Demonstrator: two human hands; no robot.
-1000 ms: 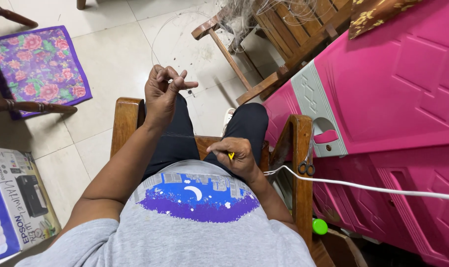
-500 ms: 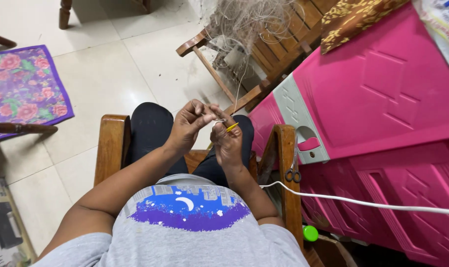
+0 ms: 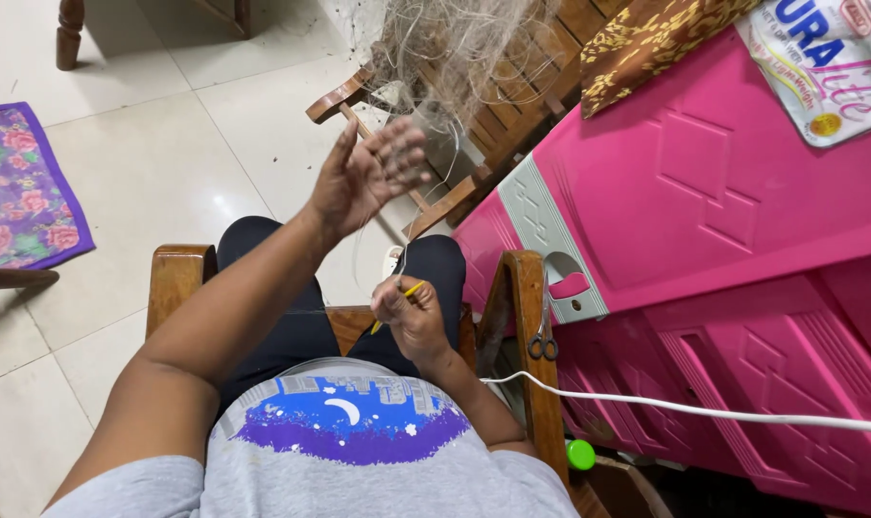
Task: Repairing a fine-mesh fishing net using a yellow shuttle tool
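- Yellow needle point(image 3: 409, 291) sat pinched in right hand point(image 3: 411, 317), low over lap, fingers clenched on it.
- Thin thread point(image 3: 402, 257) ran up from it.
- Left hand point(image 3: 364, 177) was raised w/ fingers spread, gripping nothing, near tangled net point(image 3: 455, 48) on wooden chair point(image 3: 512, 125).
- Scissors point(image 3: 544, 336) hung at armrest point(image 3: 527, 326), beside pink cabinet point(image 3: 704, 192).

We see a pale tiled floor point(image 3: 167, 125) carrying a purple floral mat point(image 3: 18, 197) at left, the wooden chair point(image 3: 178, 278) we sit in, and a pink plastic cabinet point(image 3: 723, 192) lying at right.
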